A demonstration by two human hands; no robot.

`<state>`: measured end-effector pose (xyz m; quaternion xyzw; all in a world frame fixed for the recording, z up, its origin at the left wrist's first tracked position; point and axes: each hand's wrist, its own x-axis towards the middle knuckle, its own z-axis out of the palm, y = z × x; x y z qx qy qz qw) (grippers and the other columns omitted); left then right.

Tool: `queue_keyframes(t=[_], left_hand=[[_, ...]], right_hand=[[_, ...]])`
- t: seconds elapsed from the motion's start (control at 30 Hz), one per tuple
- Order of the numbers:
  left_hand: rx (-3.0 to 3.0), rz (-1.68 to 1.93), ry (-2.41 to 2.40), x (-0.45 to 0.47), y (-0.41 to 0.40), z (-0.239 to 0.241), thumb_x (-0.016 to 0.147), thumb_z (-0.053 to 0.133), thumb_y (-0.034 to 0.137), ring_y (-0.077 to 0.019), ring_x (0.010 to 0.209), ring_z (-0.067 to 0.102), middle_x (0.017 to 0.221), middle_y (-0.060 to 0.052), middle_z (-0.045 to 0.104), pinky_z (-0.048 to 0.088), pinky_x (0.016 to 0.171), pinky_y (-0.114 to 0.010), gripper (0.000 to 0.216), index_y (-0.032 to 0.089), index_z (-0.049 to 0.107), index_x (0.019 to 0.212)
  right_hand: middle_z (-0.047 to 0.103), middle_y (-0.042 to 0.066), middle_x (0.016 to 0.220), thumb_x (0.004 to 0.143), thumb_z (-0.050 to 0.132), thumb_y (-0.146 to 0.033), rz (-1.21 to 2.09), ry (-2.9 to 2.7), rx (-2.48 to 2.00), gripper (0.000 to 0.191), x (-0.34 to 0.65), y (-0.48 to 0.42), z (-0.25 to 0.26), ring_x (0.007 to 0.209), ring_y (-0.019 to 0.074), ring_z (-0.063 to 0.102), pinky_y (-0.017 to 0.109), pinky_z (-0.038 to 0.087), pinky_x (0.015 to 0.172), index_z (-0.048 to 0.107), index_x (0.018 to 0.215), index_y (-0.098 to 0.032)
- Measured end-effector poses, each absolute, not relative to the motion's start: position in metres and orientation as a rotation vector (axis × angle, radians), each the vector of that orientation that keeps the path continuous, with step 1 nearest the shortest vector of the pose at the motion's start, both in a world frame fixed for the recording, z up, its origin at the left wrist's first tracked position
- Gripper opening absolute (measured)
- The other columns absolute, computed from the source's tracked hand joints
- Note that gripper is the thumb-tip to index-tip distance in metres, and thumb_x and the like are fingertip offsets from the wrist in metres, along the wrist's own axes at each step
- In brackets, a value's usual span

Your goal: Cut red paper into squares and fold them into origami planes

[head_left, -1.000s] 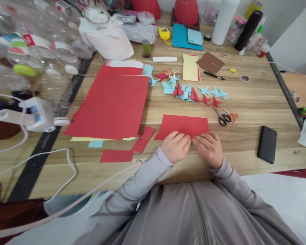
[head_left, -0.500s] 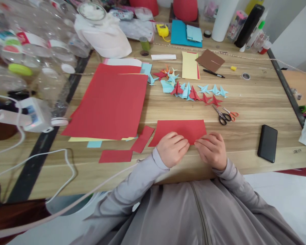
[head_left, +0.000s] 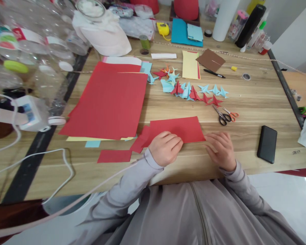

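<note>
A red sheet of paper [head_left: 177,127] lies slightly turned on the table in front of me. My left hand [head_left: 166,148] has its fingers closed at the near edge of this sheet. Just beyond the sheet's right corner is my right hand [head_left: 221,149], its thumb apart from the bent fingers and nothing visible between them. The left end of the sheet overlaps a small red paper strip [head_left: 137,146]. Another red strip [head_left: 114,156] lies farther left.
A stack of large red sheets [head_left: 109,102] fills the left side. Folded paper cranes [head_left: 186,91], black-handled scissors [head_left: 223,118], orange-handled scissors [head_left: 232,115] and a pen [head_left: 214,73] lie beyond the sheet. A black phone [head_left: 267,144] is at right; plastic bottles [head_left: 30,44] crowd the far left.
The red sheet has shifted left and turned, now overlapping the strip. My left hand moved slightly left with it. My right hand has come off the sheet and moved right, its fingers opening.
</note>
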<state>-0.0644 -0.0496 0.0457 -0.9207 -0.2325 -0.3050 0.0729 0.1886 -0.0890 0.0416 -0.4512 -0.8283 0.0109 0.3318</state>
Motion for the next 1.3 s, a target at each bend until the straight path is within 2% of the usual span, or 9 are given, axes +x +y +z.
queue_keyframes(t=[0.2,0.43,0.6,0.77,1.13,1.3], left_hand=[[-2.788,-0.959,-0.697,-0.042,-0.054,0.046,0.087,0.052,0.014,-0.0174,0.076,0.064,0.085,-0.007,0.073,0.048,0.066,-0.033,0.013,0.014,0.065,0.085],[-2.843,-0.929,-0.639,-0.041,-0.056,0.046,0.088,0.049,0.013,-0.0184,0.08,0.064,0.084,-0.009,0.072,0.049,0.069,-0.036,0.016,0.014,0.065,0.087],[-2.777,-0.897,-0.767,-0.073,-0.048,0.043,0.086,0.045,0.01,-0.02,0.08,0.065,0.085,-0.01,0.072,0.051,0.07,-0.037,0.024,0.015,0.067,0.093],[-2.707,-0.879,-0.81,-0.094,-0.044,0.048,0.083,0.042,0.003,-0.0201,0.077,0.066,0.081,-0.009,0.071,0.052,0.066,-0.035,0.027,0.015,0.065,0.09],[-2.606,-0.936,-0.79,-0.111,-0.039,0.068,0.08,0.046,0.002,-0.0212,0.079,0.068,0.085,-0.008,0.072,0.057,0.067,-0.036,0.028,0.017,0.062,0.097],[-2.575,-0.981,-0.756,-0.111,-0.042,0.073,0.077,0.05,0.0,-0.0241,0.081,0.069,0.083,-0.012,0.072,0.057,0.067,-0.037,0.026,0.013,0.064,0.096]], right_hand=[[0.075,0.003,0.089,0.088,0.056,-0.011,0.074,-2.172,-1.078,0.016,0.158,-0.09,0.038,0.085,0.0163,0.065,0.035,0.045,0.084,0.068,0.09,-0.022],[0.075,0.003,0.092,0.088,0.051,-0.008,0.09,-2.205,-1.067,0.021,0.164,-0.094,0.04,0.087,0.0154,0.065,0.036,0.044,0.087,0.066,0.093,-0.022],[0.076,0.002,0.088,0.086,0.059,-0.01,0.071,-2.054,-1.168,0.014,0.189,-0.091,0.044,0.083,0.0163,0.067,0.035,0.046,0.081,0.063,0.089,-0.023],[0.075,0.003,0.084,0.086,0.061,-0.011,0.082,-2.037,-1.176,0.013,0.199,-0.088,0.048,0.081,0.0176,0.067,0.035,0.047,0.076,0.063,0.089,-0.023],[0.075,0.004,0.085,0.084,0.064,-0.008,0.126,-1.982,-1.133,0.017,0.203,-0.093,0.051,0.076,0.0181,0.066,0.034,0.052,0.067,0.065,0.091,-0.023],[0.074,0.005,0.086,0.084,0.063,-0.009,0.163,-1.982,-1.175,0.017,0.208,-0.096,0.05,0.077,0.0176,0.067,0.032,0.053,0.067,0.067,0.094,-0.022]])
